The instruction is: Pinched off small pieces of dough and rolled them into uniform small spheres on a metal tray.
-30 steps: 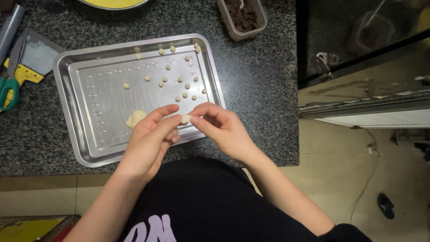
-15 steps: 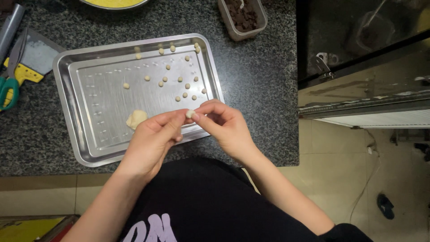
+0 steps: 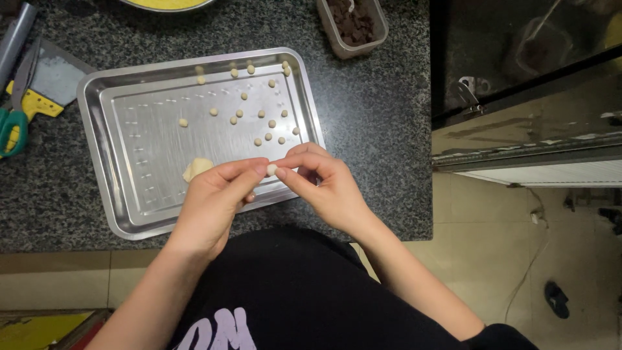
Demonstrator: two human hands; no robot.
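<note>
A small pale dough ball (image 3: 271,170) is pinched between the fingertips of my left hand (image 3: 217,198) and my right hand (image 3: 324,185), just above the near right part of a steel baking tray (image 3: 97,149). Several tiny dough balls (image 3: 259,116) lie scattered over the tray's far right area. A larger lump of dough (image 3: 196,168) rests on the tray beside my left hand's fingers.
The tray sits on a dark speckled granite counter (image 3: 369,129). A plastic tub of dark chocolate pieces (image 3: 353,23) stands at the back right. A scraper (image 3: 48,81) and green-handled scissors (image 3: 13,126) lie at the left. A yellow bowl rim (image 3: 165,4) shows at the top.
Both hands have shifted slightly while working the small dough piece between the fingertips; it now shows as a rounder ball. The tray and the dough balls on it have not moved.
</note>
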